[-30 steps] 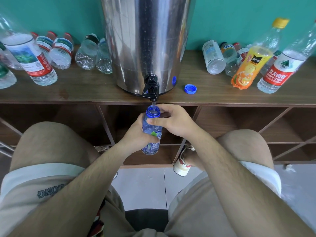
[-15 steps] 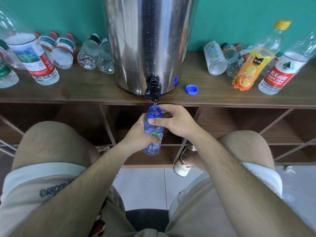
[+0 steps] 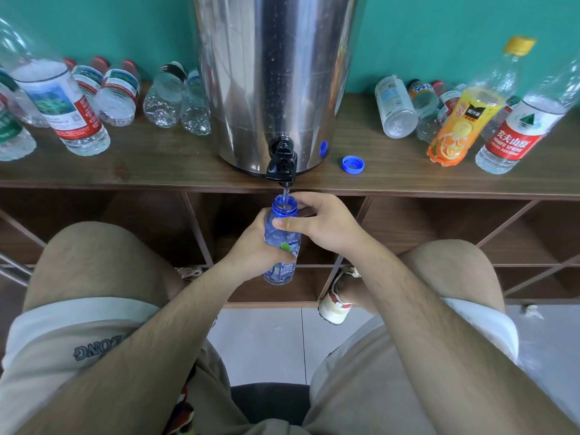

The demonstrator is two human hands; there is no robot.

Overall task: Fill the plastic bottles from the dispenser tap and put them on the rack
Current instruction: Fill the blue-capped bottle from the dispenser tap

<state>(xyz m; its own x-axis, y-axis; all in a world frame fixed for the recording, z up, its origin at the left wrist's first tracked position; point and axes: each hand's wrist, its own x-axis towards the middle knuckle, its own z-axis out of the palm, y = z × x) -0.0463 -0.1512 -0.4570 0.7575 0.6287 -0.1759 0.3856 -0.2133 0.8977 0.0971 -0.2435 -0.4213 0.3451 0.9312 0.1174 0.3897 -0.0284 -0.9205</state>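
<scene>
A blue plastic bottle [image 3: 280,265] stands upright and uncapped directly under the black tap [image 3: 281,163] of the steel dispenser [image 3: 273,76]. A thin stream of water runs from the tap into its open mouth. My left hand [image 3: 251,249] grips the bottle's body from the left. My right hand [image 3: 320,224] holds the bottle just below the neck, thumb across the front. The bottle's blue cap [image 3: 353,164] lies on the wooden shelf top [image 3: 175,164] to the right of the dispenser.
Several clear bottles lie and stand left of the dispenser, including a tall red-labelled one [image 3: 62,105]. At the right are an orange juice bottle [image 3: 464,120], a red-labelled water bottle [image 3: 518,136] and several lying bottles. Open wooden cubbies [image 3: 423,233] sit beneath; my knees flank the bottle.
Both hands and the bottle have stayed under the tap. The view has shifted very slightly; water keeps running into the bottle.
</scene>
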